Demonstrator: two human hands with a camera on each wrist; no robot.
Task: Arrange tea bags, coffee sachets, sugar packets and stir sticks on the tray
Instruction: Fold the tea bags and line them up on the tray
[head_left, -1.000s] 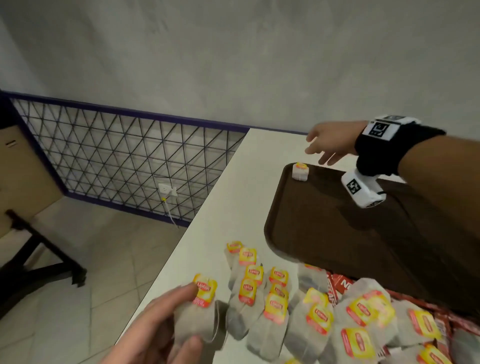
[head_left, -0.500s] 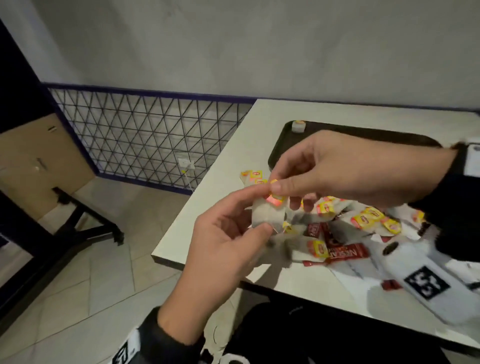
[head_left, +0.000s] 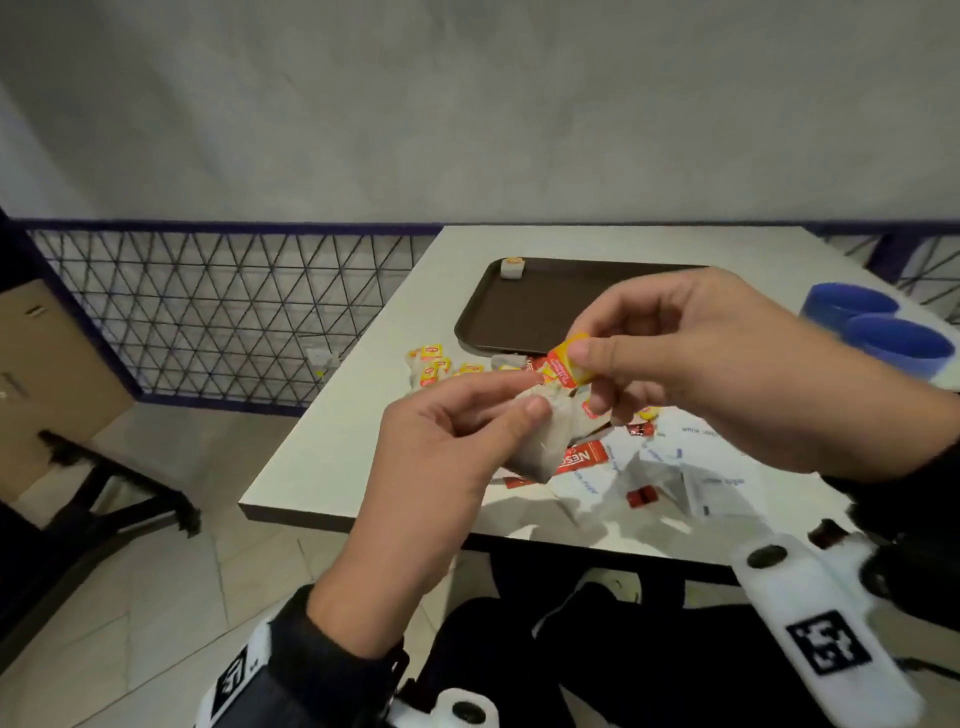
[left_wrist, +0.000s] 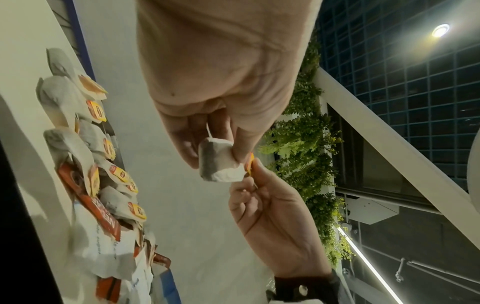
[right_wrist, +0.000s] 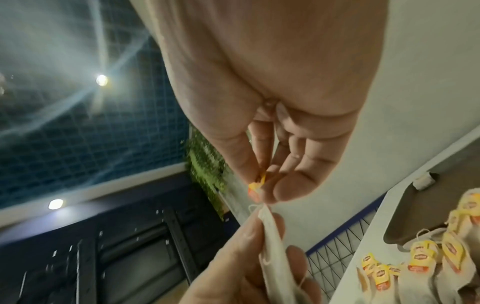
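Above the near edge of the white counter (head_left: 332, 447), both hands work one white paper tea bag (head_left: 545, 441). The left hand (head_left: 447, 457) pinches the bag's body between thumb and fingers, while the right hand (head_left: 727, 364) pinches its yellow-and-red paper tag (head_left: 569, 361) between thumb and forefinger; the two hands are just beside each other, and the bag is clear of the counter.

Judging by how things lie, the task has barely begun. The dark brown plastic tray (head_left: 545, 312) at the counter's far side carries only a single small tea bag (head_left: 511, 268) in its far left corner. Near the tray's front edge sits a heap of loose tea bags with yellow tags (head_left: 431, 364), mixed with red coffee sachets (head_left: 584, 457) and white paper sugar packets (head_left: 717, 488) toward the near edge. All of these are left to place. No stir sticks can be made out. Two blue round cups (head_left: 883, 338) stand at the counter's right edge.
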